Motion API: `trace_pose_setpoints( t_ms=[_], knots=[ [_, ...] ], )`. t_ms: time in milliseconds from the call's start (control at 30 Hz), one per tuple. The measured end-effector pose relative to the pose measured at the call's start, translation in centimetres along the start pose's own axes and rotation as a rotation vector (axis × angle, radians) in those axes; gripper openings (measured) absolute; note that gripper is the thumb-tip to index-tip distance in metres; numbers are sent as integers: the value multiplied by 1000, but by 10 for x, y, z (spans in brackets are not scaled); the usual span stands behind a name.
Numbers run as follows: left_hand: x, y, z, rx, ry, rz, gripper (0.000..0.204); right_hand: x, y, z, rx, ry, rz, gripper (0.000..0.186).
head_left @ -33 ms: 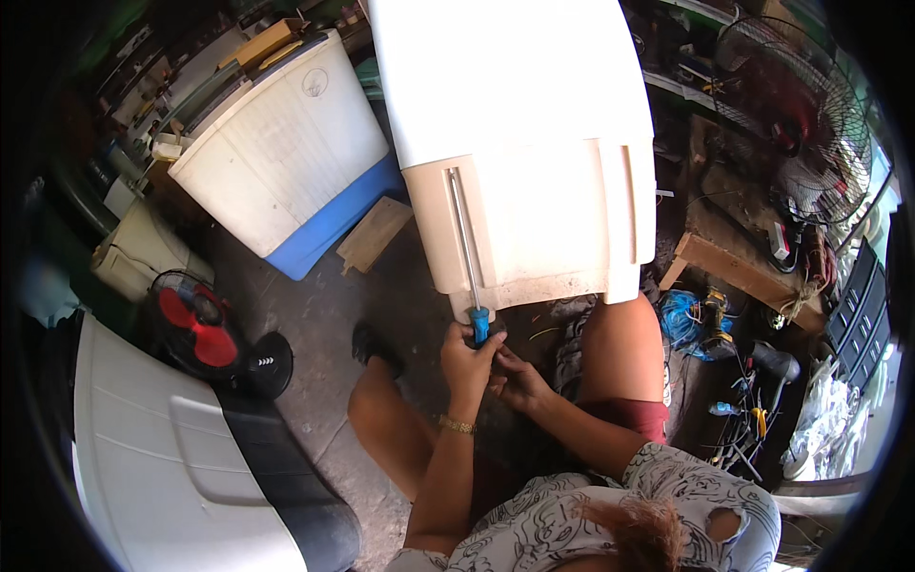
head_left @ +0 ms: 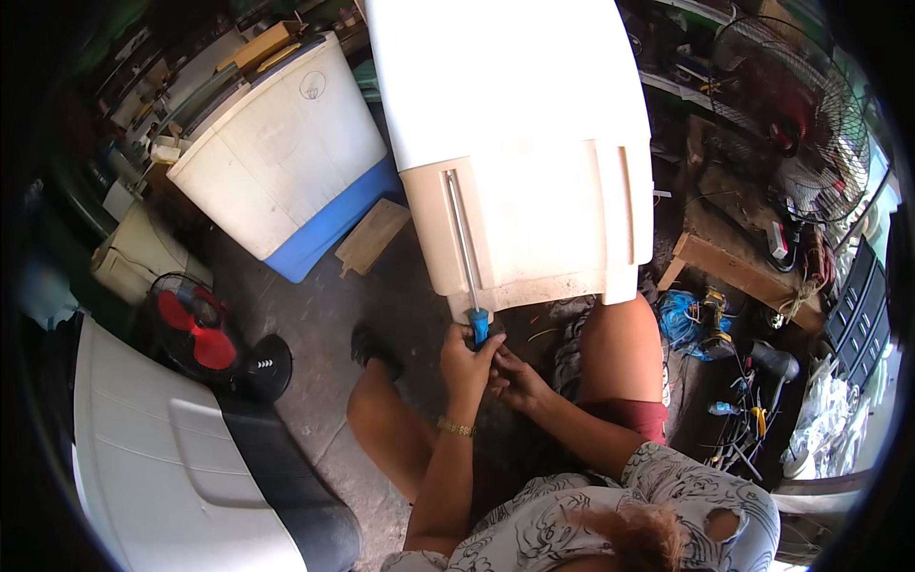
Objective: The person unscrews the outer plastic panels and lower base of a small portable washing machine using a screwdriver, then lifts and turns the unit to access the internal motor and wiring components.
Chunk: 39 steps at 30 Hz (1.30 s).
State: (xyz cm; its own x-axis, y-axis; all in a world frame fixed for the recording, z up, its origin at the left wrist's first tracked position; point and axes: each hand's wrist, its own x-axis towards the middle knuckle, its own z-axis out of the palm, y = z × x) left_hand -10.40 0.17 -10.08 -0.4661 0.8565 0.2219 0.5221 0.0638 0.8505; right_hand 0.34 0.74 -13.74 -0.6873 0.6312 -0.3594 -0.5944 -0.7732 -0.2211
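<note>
A large white and beige plastic box [head_left: 519, 219] stands in front of me, its lower end near my right knee. A long metal screwdriver shaft [head_left: 460, 229] lies along a narrow recess in its side, with the blue handle [head_left: 480, 326] at the lower end. My left hand [head_left: 462, 353] is closed around that handle. My right hand [head_left: 515, 379] is just below and right of it, fingers curled close to the handle's end; whatever they grip is hard to make out.
A white-and-blue cooler [head_left: 286, 153] and board [head_left: 372, 235] are left, with a red-bladed fan [head_left: 195, 324] and grey-and-black case [head_left: 172, 439]. Right are a wire fan [head_left: 791, 114], wooden bench [head_left: 724, 248], drill [head_left: 715, 324] and tangled cables [head_left: 681, 315].
</note>
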Motion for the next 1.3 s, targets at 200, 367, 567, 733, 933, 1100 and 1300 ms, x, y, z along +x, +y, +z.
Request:
trace_pose_setpoints(
  t_ms=[200, 367, 567, 733, 933, 1100, 1300],
  knots=[
    [-1, 9, -28, -354, -275, -86, 33, 24, -1, -46, 344, -579, 406, 33],
    [-3, 27, -21, -152, -221, -262, 32, -5, -2, -2, 244, 20, 127, 33],
    [-1, 12, -18, -291, -276, -61, 32, 20, 9, -49, 691, -605, 519, 37],
    [11, 20, -46, -354, -451, -217, 28, -13, 11, 3, 315, -229, 328, 45],
    [10, 20, -36, 44, -253, 33, 35, -26, 29, 15, -308, -3, -84, 55],
    [14, 25, -53, -432, -555, -82, 37, -10, 34, -16, 551, -724, 530, 59],
    [12, 38, -58, -292, -473, -219, 29, -45, 13, 29, 211, -210, 398, 56]
  ],
)
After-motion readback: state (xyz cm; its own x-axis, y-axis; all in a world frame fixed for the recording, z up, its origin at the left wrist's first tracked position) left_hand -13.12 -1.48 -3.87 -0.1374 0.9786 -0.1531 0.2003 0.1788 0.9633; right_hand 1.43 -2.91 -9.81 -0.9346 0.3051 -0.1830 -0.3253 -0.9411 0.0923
